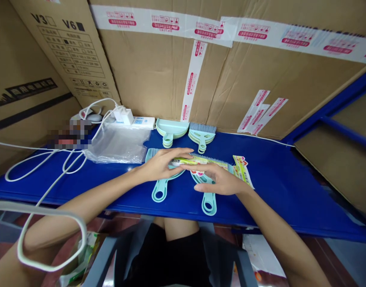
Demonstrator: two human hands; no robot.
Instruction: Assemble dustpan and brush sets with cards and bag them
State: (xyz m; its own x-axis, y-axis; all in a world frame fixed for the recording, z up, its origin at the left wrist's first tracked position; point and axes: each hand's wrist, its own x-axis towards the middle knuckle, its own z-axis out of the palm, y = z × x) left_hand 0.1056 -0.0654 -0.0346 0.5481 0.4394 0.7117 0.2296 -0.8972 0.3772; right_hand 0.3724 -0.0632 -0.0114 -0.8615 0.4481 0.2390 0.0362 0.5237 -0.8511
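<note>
My left hand (165, 164) has a yellow-green printed label card (180, 162) between its fingers and thumb, above a mint-green dustpan (161, 187). My right hand (220, 179) is over a mint-green hand brush (209, 203), its fingers stretched toward the left hand and its thumb apart. The fingertips of both hands meet near the card. The card extends right, over the brush's grey bristles (211, 158); my right hand hides part of it. The handles of both dustpan and brush point toward me.
Behind are stacked dustpans (172, 126) and stacked brushes (202, 137). More label cards (243, 171) lie right. Clear plastic bags (119, 143), a power strip (143, 122) and loose white cables (48, 195) are left. Cardboard (153, 71) walls the back of the blue table (278, 191).
</note>
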